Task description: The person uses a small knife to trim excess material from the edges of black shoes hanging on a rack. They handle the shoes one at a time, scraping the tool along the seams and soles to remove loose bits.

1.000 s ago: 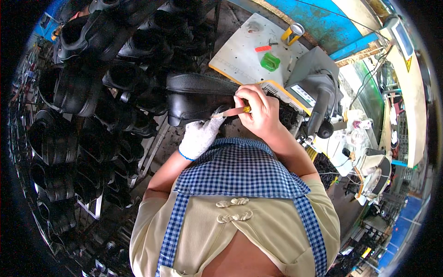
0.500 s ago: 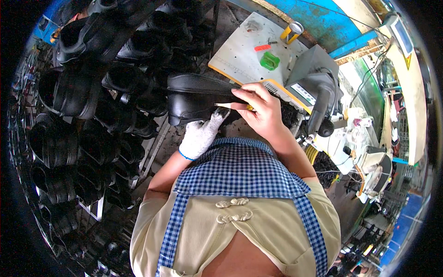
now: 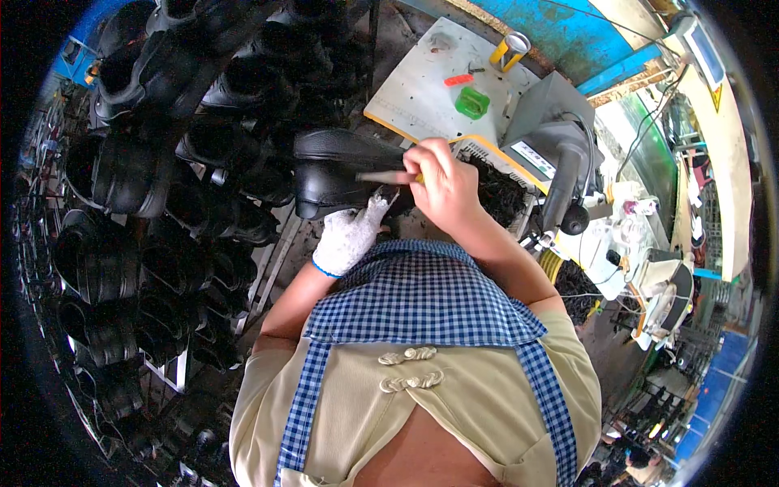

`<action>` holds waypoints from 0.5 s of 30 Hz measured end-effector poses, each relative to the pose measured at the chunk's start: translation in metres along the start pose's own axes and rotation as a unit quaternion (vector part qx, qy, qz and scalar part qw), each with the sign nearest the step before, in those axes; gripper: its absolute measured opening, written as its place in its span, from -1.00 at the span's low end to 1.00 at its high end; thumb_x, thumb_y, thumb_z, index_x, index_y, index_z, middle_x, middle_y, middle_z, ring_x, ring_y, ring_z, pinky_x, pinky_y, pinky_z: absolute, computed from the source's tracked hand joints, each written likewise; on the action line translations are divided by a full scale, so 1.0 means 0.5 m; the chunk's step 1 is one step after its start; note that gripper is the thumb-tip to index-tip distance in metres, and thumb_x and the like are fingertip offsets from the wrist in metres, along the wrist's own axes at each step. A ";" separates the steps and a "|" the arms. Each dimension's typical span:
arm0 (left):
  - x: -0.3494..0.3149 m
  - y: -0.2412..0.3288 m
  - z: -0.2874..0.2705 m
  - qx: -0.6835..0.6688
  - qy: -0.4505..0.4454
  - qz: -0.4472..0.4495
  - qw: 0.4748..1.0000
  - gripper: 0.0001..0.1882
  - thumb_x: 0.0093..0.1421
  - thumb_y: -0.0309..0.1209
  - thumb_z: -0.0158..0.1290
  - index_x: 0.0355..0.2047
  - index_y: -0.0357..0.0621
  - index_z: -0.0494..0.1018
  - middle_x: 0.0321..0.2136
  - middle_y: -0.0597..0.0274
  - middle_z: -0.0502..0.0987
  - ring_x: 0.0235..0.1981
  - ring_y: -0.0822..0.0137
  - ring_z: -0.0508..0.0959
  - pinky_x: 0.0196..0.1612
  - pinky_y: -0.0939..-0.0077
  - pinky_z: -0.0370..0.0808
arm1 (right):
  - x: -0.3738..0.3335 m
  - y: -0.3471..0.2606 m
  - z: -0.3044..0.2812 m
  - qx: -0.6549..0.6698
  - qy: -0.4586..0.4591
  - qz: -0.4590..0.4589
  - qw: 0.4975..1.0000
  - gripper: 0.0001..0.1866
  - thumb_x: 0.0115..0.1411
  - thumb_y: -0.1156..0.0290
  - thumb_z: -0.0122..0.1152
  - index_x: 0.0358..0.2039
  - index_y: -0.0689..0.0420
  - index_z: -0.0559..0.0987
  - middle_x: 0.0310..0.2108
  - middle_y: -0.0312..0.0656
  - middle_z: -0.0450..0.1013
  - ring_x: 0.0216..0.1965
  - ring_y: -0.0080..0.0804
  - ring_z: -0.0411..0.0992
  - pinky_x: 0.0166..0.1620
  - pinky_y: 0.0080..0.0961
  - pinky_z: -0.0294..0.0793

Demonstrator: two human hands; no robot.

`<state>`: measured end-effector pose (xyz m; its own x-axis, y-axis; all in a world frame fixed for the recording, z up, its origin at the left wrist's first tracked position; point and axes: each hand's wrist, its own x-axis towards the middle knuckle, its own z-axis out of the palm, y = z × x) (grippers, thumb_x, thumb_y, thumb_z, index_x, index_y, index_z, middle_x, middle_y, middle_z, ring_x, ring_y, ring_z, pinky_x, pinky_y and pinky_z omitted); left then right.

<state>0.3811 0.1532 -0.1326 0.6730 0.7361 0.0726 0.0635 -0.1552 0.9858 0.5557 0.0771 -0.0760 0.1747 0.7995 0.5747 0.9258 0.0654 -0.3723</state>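
A black leather shoe (image 3: 329, 174) is held on its side in front of my apron. My left hand (image 3: 349, 239), in a white knitted glove with darkened fingertips, grips the shoe's near side. My bare right hand (image 3: 446, 187) is closed round a slim tool (image 3: 383, 177) with a pale, flat, blade-like end and a yellow part at my fingers. Its end points left and lies over the shoe's surface; whether it touches I cannot tell. Most of the tool's handle is hidden in my fist.
Racks of black shoes (image 3: 122, 170) fill the left side. Ahead stands a white worktable (image 3: 418, 85) with a green object (image 3: 472, 103), a red piece (image 3: 458, 80) and a yellow can (image 3: 510, 51). A grey machine (image 3: 552, 114) stands right of it, above dark scraps (image 3: 497, 185).
The tool's end has moved left over the shoe. My right hand has shifted slightly left and its fingers have curled in more. My left hand has barely moved.
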 end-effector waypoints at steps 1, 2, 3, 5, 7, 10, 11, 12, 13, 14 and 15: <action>0.000 0.015 0.000 0.011 -0.007 0.011 1.000 -0.77 0.27 -0.40 0.10 -0.10 -0.19 0.57 -0.23 0.11 0.64 -0.24 0.21 0.63 -0.16 0.32 0.53 | 0.006 0.011 0.003 -0.005 0.022 0.030 0.999 -0.75 -0.07 0.51 0.31 -0.33 0.06 0.49 -0.26 -0.23 0.41 -0.40 -0.25 0.52 -0.46 -0.37 0.51; 0.000 0.028 0.000 0.021 -0.014 0.022 0.999 -0.77 0.27 -0.41 0.11 -0.10 -0.19 0.57 -0.22 0.12 0.64 -0.23 0.24 0.63 -0.14 0.34 0.53 | 0.016 0.030 0.008 -0.011 0.044 0.059 0.997 -0.77 -0.04 0.51 0.31 -0.34 0.07 0.48 -0.27 -0.21 0.41 -0.41 -0.22 0.51 -0.45 -0.35 0.51; 0.000 0.034 0.001 -0.009 -0.013 0.000 1.000 -0.77 0.27 -0.41 0.11 -0.10 -0.20 0.57 -0.21 0.12 0.64 -0.21 0.27 0.62 -0.12 0.35 0.53 | 0.028 0.050 0.012 -0.017 0.067 0.088 0.994 -0.79 -0.01 0.51 0.30 -0.35 0.07 0.46 -0.27 -0.19 0.42 -0.41 -0.19 0.51 -0.45 -0.33 0.51; -0.002 0.041 0.002 -0.070 -0.013 -0.043 0.997 -0.77 0.27 -0.42 0.12 -0.09 -0.22 0.56 -0.20 0.13 0.64 -0.19 0.33 0.61 -0.09 0.36 0.53 | 0.032 0.074 -0.005 0.048 0.112 0.128 0.984 -0.86 0.14 0.48 0.27 -0.35 0.15 0.46 -0.39 -0.17 0.46 -0.51 -0.20 0.51 -0.46 -0.39 0.49; 0.001 0.050 -0.008 -0.226 -0.017 -0.117 0.967 -0.73 0.25 -0.44 0.13 -0.05 -0.24 0.54 -0.13 0.11 0.62 -0.12 0.36 0.59 0.00 0.39 0.51 | 0.022 0.095 -0.036 0.092 0.064 0.171 0.979 -0.86 0.13 0.47 0.32 -0.38 0.17 0.50 -0.40 -0.18 0.49 -0.53 -0.29 0.52 -0.46 -0.46 0.47; 0.016 0.067 -0.012 -0.318 -0.012 -0.159 0.935 -0.69 0.24 -0.48 0.13 -0.01 -0.27 0.50 -0.07 0.11 0.58 -0.07 0.32 0.57 0.05 0.38 0.51 | -0.009 0.113 -0.071 0.100 0.049 0.206 0.972 -0.80 0.14 0.40 0.38 -0.41 0.26 0.55 -0.51 -0.17 0.52 -0.58 -0.49 0.43 -0.46 -0.55 0.40; 0.016 0.049 -0.018 -0.322 -0.025 -0.153 0.934 -0.66 0.22 -0.51 0.13 0.01 -0.27 0.46 -0.04 0.09 0.56 -0.04 0.28 0.57 0.06 0.36 0.52 | -0.019 0.114 -0.088 0.091 0.035 0.213 0.972 -0.79 0.14 0.40 0.38 -0.42 0.28 0.55 -0.55 -0.17 0.50 -0.59 -0.53 0.40 -0.46 -0.56 0.38; 0.017 0.035 -0.024 -0.271 -0.043 -0.112 0.955 -0.61 0.21 -0.51 0.12 0.06 -0.25 0.41 -0.01 0.04 0.53 -0.02 0.20 0.57 0.06 0.29 0.55 | -0.035 0.120 -0.101 0.109 0.012 0.277 0.955 -0.77 0.15 0.39 0.37 -0.44 0.30 0.55 -0.59 -0.19 0.46 -0.56 -0.58 0.37 -0.44 -0.59 0.34; 0.019 0.043 -0.025 -0.276 -0.045 -0.119 0.953 -0.59 0.21 -0.51 0.12 0.08 -0.24 0.38 0.01 0.02 0.52 -0.01 0.17 0.57 0.05 0.25 0.56 | -0.055 0.126 -0.109 0.140 0.010 0.289 0.947 -0.78 0.17 0.39 0.36 -0.43 0.30 0.57 -0.59 -0.22 0.45 -0.54 -0.65 0.34 -0.42 -0.64 0.33; 0.021 0.050 -0.027 -0.280 -0.046 -0.127 0.950 -0.56 0.20 -0.51 0.12 0.10 -0.23 0.36 0.02 0.00 0.50 0.00 0.13 0.57 0.05 0.21 0.58 | -0.081 0.138 -0.114 0.191 0.006 0.298 0.935 -0.76 0.13 0.39 0.39 -0.35 0.31 0.57 -0.51 -0.18 0.49 -0.46 -0.62 0.39 -0.35 -0.63 0.38; 0.026 0.088 -0.025 -0.339 -0.030 -0.180 0.923 -0.57 0.20 -0.50 0.12 0.09 -0.21 0.37 0.02 0.01 0.50 -0.01 0.14 0.57 0.05 0.21 0.58 | -0.104 0.144 -0.116 0.244 0.004 0.303 0.921 -0.72 0.10 0.39 0.42 -0.28 0.31 0.57 -0.43 -0.15 0.52 -0.38 -0.59 0.45 -0.27 -0.63 0.42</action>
<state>0.3833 0.1644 -0.0865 0.7389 0.6185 -0.2673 -0.1703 0.5553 0.8140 0.6326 0.0059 -0.0904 0.6148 0.7728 0.1577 0.3966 -0.1301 -0.9087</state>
